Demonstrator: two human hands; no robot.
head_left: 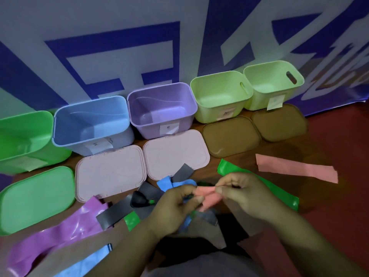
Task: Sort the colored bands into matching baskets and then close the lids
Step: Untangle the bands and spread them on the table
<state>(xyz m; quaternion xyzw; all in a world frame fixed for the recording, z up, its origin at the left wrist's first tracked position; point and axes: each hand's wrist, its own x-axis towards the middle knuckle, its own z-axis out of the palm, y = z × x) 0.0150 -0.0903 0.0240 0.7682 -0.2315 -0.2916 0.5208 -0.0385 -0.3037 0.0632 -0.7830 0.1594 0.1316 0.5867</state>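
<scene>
Five baskets (143,124), five lids (175,154), two pink bands (295,167); the other bands (65,232) overlap too much to count.

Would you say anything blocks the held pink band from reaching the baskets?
Nothing visible: left hand and right hand pinch the pink band, the baskets stand open, their lids lie flat before them.

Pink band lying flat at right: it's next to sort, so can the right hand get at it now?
Likely yes: the flat pink band lies uncovered just beyond the right hand, though that hand pinches a folded pink band.
</scene>
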